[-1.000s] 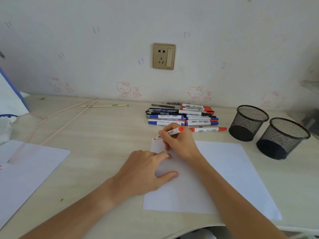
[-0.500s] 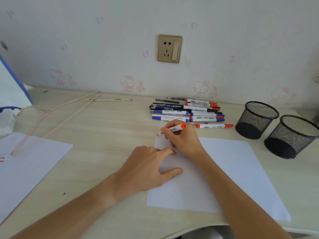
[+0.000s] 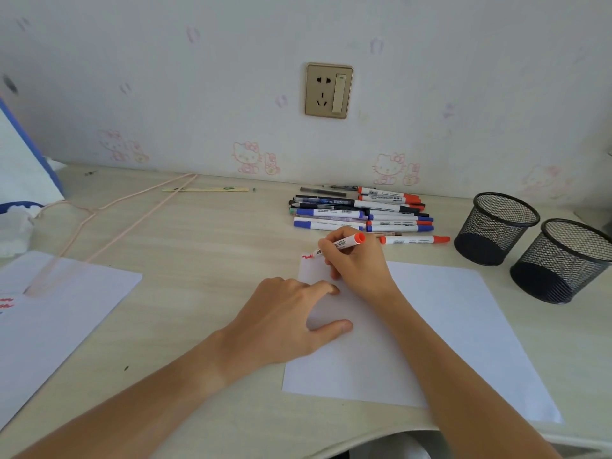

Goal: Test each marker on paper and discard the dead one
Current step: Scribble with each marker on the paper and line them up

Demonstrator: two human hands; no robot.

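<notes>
Right now the right hand (image 3: 356,263) holds a red marker (image 3: 344,243) with its fingers curled round it. The marker's tip is down on the top left corner of a white sheet of paper (image 3: 447,326), and a small red squiggle (image 3: 307,256) shows there. The marker's red end points up and to the right.

Just beside it, the left hand (image 3: 284,321) lies flat on the same paper. Its fingers are spread and pressed down on the sheet, and it holds nothing. The two hands are close together, with the left fingertips near the right hand.

The paper lies on a pale wooden desk (image 3: 198,246). Just past the right hand, one more red marker (image 3: 415,240) lies alone on the desk. Behind that is a pile of markers (image 3: 361,210), some with red ends, some with blue ends and some dark. They lie side by side near the wall.

To the right of the paper stand two black mesh cups (image 3: 496,226), close together. I cannot see anything inside them.

On the left, a second sheet of paper (image 3: 59,309) lies on the desk, with a few red marks at its left edge. A thin pink hanger (image 3: 109,226) rests partly on that sheet. A pale stick (image 3: 205,190) lies farther back by the wall.

On the wall is a gold power socket (image 3: 329,90), and pink cartoon cat stickers (image 3: 246,157) run along the bottom of the wall.
</notes>
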